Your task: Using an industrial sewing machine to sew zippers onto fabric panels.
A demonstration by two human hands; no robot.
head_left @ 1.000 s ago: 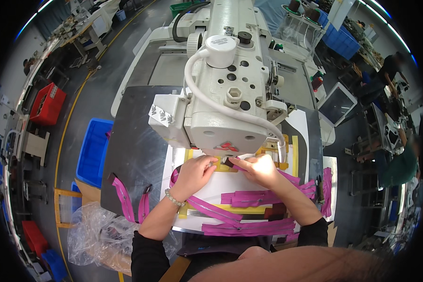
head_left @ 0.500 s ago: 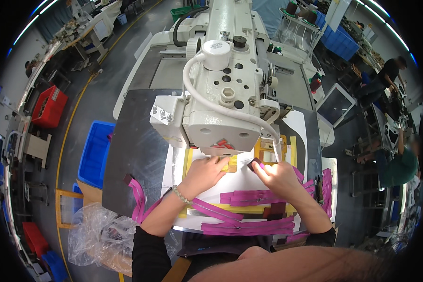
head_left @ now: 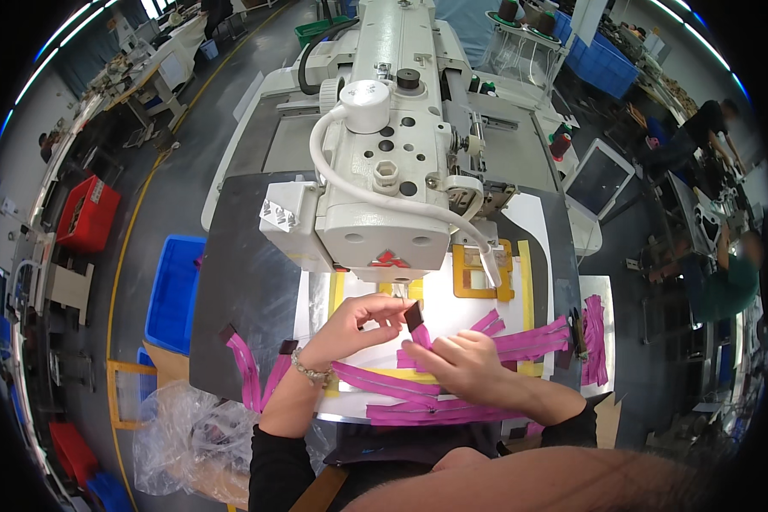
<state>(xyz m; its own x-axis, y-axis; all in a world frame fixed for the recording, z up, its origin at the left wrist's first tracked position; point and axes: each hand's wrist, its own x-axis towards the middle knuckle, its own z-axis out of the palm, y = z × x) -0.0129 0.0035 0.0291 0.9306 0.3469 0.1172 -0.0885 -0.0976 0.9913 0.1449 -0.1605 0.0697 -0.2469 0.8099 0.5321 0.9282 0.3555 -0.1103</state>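
Note:
My right hand (head_left: 468,365) is closed on a magenta zipper (head_left: 420,337), whose dark brown end tab (head_left: 415,317) sticks up past the fingers. My left hand (head_left: 350,328) is beside that tab, fingers apart and curved, the forefinger's tip at or very near its edge; whether they touch I cannot tell. Both hands are over the white work plate (head_left: 371,344), just in front of the sewing machine head (head_left: 384,230). More magenta zippers (head_left: 384,382) lie beneath and in front of my wrists. A yellow frame (head_left: 459,277) rests to the right of the head.
Loose magenta zippers hang over the dark table (head_left: 230,290) at left; another bundle (head_left: 594,341) lies far right. A blue bin (head_left: 172,294) and crumpled clear plastic (head_left: 179,444) are at left. A screen (head_left: 600,179) stands on the right, with people working beyond it.
My right hand has moved left and nearer with the zipper, bringing its brown tab beside my left hand. The left hand has come away from the yellow plate under the machine head.

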